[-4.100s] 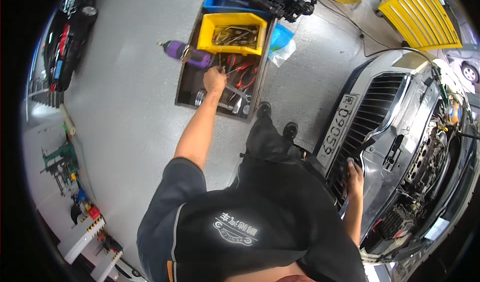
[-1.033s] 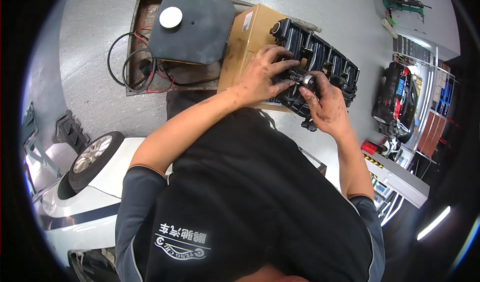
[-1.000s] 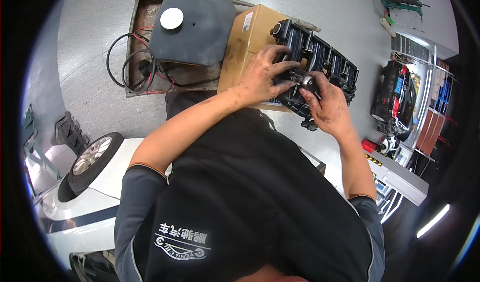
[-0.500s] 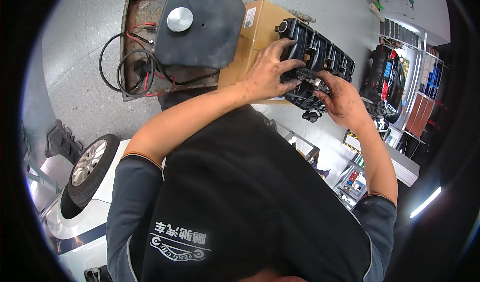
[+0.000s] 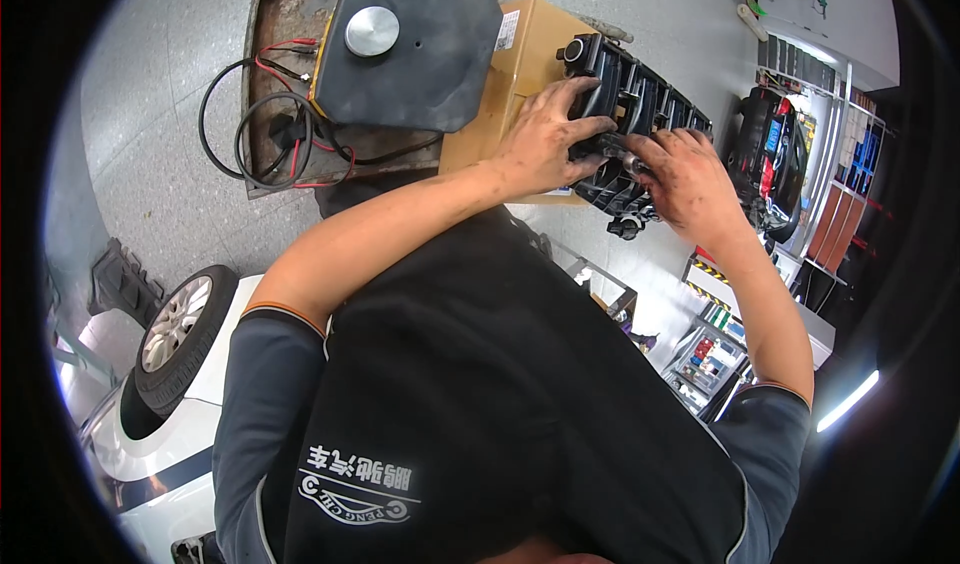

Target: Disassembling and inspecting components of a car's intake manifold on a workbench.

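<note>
The things are carried by a rimmed metal tray, its bare floor worn brown. Its middle is covered by a dark grey slab with rounded corners, topped by a round silver disc. At the left, black cables and thin red wires are looped, partly past the rim. The right end is occupied by a cardboard box, partly overlapped by a ribbed black part, whose support cannot be told
</note>
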Available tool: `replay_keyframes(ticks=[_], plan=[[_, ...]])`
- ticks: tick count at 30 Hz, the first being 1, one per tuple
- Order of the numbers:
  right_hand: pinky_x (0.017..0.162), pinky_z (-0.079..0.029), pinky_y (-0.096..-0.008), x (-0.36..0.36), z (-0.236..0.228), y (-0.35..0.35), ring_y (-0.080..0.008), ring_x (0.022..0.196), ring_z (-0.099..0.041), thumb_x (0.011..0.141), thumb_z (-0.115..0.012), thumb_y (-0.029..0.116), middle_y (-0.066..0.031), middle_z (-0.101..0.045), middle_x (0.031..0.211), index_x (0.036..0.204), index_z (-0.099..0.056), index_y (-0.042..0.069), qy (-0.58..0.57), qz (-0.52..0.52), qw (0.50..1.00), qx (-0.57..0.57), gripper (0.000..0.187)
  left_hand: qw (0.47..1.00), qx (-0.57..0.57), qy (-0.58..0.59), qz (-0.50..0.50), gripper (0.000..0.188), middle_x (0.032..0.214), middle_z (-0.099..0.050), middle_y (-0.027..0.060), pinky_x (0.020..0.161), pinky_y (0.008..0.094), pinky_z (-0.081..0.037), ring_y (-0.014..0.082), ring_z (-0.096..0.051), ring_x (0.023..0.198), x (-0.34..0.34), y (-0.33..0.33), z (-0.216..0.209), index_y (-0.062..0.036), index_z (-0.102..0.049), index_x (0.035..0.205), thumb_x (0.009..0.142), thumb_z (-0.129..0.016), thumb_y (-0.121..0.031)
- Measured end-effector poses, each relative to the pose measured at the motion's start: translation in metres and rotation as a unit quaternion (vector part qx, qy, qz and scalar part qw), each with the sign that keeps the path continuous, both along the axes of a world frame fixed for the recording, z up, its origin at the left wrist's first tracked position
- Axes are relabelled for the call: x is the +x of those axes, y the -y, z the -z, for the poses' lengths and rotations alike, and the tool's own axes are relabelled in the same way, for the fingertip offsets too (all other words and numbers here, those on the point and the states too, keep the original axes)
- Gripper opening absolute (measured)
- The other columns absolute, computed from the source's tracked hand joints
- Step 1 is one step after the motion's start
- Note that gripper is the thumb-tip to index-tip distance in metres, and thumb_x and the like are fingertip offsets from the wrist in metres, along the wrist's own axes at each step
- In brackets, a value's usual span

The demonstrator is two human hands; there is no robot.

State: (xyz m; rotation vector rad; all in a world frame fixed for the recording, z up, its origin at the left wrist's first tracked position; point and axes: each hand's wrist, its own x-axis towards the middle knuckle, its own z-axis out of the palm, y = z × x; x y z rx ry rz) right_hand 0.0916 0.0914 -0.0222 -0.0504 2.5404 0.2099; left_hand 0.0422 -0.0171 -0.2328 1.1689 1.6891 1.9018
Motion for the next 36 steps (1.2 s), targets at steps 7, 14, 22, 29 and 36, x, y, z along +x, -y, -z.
replay_keyframes(ticks=[7,14,22,29,36], plan=[[0.087,-0.048,-0.0449,0.012,-0.008,-0.001,-0.0391,0.098,-0.059,0.087,-0.066,0.009,-0.0177,-0.063,0.105,0.122,-0.056,0.005,0.027,0.146,0.985,-0.084,0.037,1.0,0.001,0.005,0.003,0.045,0.146,-0.04,0.0162,0.11,0.053,-0.035,0.0405,-0.037,0.137,0.001,-0.001,0.002,-0.02,-0.07,0.117,0.075,-0.081,-0.031],[0.089,-0.048,-0.0453,0.012,-0.003,-0.005,-0.0391,0.101,-0.059,0.087,-0.066,0.01,-0.0181,-0.063,0.108,0.123,-0.056,0.004,0.015,0.141,0.986,-0.087,0.037,1.0,0.004,0.007,0.004,0.045,0.147,-0.04,0.0163,0.11,0.0528,-0.035,0.0402,-0.037,0.137,0.001,-0.002,0.001,-0.0189,-0.071,0.117,0.075,-0.081,-0.03],[0.096,-0.042,-0.0483,-0.003,-0.009,-0.005,-0.0302,0.103,-0.06,0.085,-0.066,0.015,-0.0107,-0.062,0.101,0.125,-0.06,0.014,0.061,0.058,0.996,0.029,0.04,1.0,0.011,-0.008,-0.025,0.044,0.144,-0.044,0.0182,0.109,0.0496,-0.038,0.0379,-0.044,0.132,0.001,-0.001,-0.001,-0.0167,-0.072,0.115,0.072,-0.081,-0.024],[0.097,-0.044,-0.0443,-0.013,-0.008,-0.014,-0.03,0.102,-0.06,0.082,-0.068,0.013,-0.0102,-0.062,0.1,0.128,-0.06,0.014,0.083,0.013,0.996,-0.028,0.046,0.999,0.017,-0.001,-0.027,0.044,0.143,-0.044,0.0177,0.108,0.0494,-0.038,0.0379,-0.044,0.131,0.001,-0.001,0.0,-0.0168,-0.072,0.114,0.071,-0.081,-0.023],[0.083,-0.05,-0.0461,-0.006,-0.007,-0.012,-0.0364,0.089,-0.062,0.085,-0.068,0.009,-0.0165,-0.066,0.103,0.125,-0.057,0.004,0.09,0.11,0.986,-0.081,0.042,1.0,0.016,0.002,-0.024,0.044,0.143,-0.044,0.0175,0.109,0.0492,-0.038,0.0379,-0.043,0.132,0.001,-0.002,0.001,-0.0171,-0.073,0.113,0.071,-0.082,-0.023]])
